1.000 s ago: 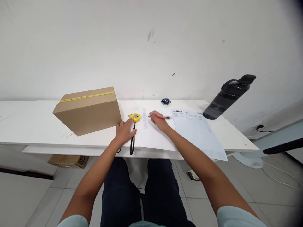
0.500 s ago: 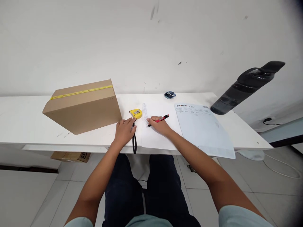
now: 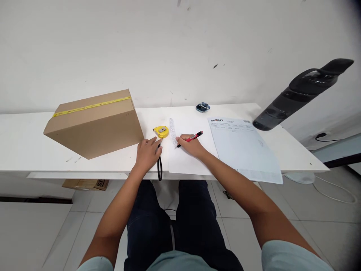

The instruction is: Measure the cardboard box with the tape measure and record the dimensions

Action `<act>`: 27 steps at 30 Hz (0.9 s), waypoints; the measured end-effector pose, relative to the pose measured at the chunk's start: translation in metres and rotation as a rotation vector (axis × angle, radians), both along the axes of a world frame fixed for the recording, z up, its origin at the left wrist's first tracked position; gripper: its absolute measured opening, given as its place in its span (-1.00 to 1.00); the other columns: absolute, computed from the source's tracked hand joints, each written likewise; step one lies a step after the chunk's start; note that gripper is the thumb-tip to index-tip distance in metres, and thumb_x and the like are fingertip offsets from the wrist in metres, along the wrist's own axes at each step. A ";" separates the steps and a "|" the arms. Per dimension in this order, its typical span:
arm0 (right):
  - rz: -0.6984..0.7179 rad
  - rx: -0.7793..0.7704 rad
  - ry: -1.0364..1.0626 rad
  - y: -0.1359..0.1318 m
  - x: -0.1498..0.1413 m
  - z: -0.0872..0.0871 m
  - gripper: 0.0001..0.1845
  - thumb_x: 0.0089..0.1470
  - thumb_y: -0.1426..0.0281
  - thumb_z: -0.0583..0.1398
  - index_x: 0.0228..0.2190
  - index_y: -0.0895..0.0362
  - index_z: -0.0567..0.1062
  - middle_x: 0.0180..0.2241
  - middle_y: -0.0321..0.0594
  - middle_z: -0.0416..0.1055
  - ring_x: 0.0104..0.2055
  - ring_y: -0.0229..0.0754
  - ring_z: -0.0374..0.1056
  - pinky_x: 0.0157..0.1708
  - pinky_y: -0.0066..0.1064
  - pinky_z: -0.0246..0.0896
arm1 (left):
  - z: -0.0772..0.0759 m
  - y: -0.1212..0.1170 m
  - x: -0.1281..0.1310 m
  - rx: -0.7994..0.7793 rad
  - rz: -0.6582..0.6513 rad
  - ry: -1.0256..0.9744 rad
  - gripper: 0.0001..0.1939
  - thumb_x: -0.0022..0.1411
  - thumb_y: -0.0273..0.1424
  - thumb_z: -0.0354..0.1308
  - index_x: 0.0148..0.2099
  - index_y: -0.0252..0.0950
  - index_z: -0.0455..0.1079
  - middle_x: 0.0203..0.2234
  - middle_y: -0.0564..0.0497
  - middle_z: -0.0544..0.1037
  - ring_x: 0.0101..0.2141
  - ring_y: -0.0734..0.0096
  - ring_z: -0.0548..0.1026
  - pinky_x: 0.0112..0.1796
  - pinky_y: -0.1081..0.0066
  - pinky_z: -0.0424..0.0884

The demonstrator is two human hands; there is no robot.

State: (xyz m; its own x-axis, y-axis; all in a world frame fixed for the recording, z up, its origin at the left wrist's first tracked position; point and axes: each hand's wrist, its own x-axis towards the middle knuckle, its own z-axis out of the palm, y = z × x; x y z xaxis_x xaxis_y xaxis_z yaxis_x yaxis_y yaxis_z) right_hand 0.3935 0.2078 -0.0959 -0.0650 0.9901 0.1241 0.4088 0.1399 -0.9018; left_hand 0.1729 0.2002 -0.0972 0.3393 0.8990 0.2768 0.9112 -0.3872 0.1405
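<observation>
My right hand (image 3: 191, 146) is closed around a red and black pen (image 3: 195, 136), its tip down on a white sheet of paper (image 3: 188, 162). A narrow column of handwriting runs along the sheet's left side. My left hand (image 3: 148, 153) rests on the table with fingers spread, over part of a black wrist strap (image 3: 160, 167). Just beyond its fingertips lies a yellow tape measure (image 3: 161, 131), joined to that strap. To the left stands a cardboard box (image 3: 96, 130) with a yellow measuring strip across its top.
A printed sheet in a clear sleeve (image 3: 242, 150) lies to the right, overhanging the white table's (image 3: 25, 150) front edge. Behind it stands a dark bottle (image 3: 296, 98). A small blue patterned object (image 3: 202, 107) sits near the wall. Another carton (image 3: 86, 184) is below the table.
The whole view has shifted slightly with the head. My right hand still holds the pen on the paper, and my left hand stays beside the tape measure.
</observation>
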 end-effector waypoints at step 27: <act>-0.029 -0.005 0.043 0.002 0.003 -0.005 -0.60 0.08 0.14 0.14 -0.66 0.08 0.41 -0.61 -0.31 0.31 -0.47 -0.20 0.20 -0.43 -0.37 0.08 | 0.001 -0.001 0.000 -0.011 0.005 -0.011 -0.57 0.38 -0.22 -0.02 0.21 -0.08 0.42 0.24 0.07 0.41 0.08 -0.03 0.36 0.08 0.02 0.30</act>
State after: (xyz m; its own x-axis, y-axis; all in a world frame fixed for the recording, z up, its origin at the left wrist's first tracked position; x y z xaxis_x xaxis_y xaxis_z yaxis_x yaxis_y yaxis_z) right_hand 0.3960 0.2096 -0.1007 -0.0310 0.9922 0.1208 0.3736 0.1236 -0.9193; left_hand 0.1731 0.1993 -0.0963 0.3323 0.9035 0.2706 0.9114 -0.3815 0.1544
